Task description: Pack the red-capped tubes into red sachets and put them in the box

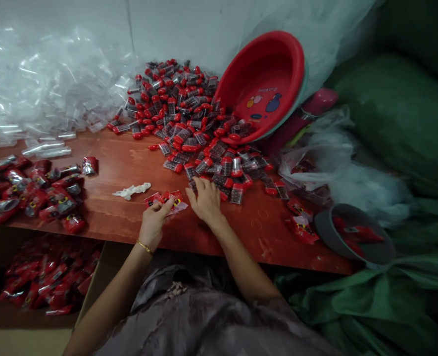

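Observation:
My left hand [155,220], with a gold bracelet at the wrist, is closed on a flat red printed plastic packet [177,201] near the table's front edge. To its right, my right hand [206,200] reaches to the near edge of a heap of small clear containers [189,118] with red caps and dark contents. Its thumb is spread away from the fingers, and the fingertips touch the nearest containers. Whether anything lies under those fingertips is hidden. A crumpled white scrap [132,190] lies left of my left hand.
A red basin [274,64] lies tipped behind the heap. Filled red packets [36,190] are piled at left, above a cardboard box [29,336] of more. Clear plastic sleeves [48,74] heap at the back left. A grey bowl [324,230] with red packets stands at right.

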The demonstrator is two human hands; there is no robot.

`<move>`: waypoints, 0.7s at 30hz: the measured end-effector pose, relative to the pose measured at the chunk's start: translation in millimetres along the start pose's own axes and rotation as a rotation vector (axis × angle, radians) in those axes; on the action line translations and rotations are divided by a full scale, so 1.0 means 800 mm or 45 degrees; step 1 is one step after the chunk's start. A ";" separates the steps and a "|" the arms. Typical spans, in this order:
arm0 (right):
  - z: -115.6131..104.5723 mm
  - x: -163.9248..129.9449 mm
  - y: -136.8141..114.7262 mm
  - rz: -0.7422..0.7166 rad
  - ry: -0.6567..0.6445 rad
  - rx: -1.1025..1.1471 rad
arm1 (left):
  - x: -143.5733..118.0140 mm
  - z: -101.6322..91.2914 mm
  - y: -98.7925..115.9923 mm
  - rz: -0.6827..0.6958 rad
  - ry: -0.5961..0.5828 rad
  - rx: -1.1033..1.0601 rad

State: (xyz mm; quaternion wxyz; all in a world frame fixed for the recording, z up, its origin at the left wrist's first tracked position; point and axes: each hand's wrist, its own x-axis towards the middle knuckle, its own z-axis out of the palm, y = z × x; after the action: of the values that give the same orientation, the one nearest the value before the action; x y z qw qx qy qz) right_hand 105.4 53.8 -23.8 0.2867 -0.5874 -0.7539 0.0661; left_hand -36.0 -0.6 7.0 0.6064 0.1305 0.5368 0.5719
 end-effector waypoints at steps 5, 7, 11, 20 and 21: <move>0.002 -0.002 0.029 -0.093 -0.096 -0.264 | -0.002 0.002 0.008 -0.114 -0.096 -0.046; -0.006 -0.026 0.042 -0.192 -0.100 -0.217 | -0.003 0.001 0.008 -0.159 -0.119 -0.053; -0.024 -0.074 0.057 -0.157 0.051 -0.220 | -0.003 0.003 0.001 -0.192 -0.124 -0.065; -0.018 -0.071 0.038 0.131 -0.044 -0.482 | -0.011 0.005 -0.008 -0.173 -0.136 -0.050; -0.020 -0.068 0.040 0.159 -0.049 -0.434 | -0.012 0.004 -0.007 -0.183 -0.144 -0.056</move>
State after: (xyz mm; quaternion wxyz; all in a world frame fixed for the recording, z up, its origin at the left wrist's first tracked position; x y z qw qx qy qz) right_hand 148.3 9.1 -44.0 0.1637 -0.6718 -0.7216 -0.0338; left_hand -28.1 -9.0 9.2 0.6778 0.1105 0.4971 0.5303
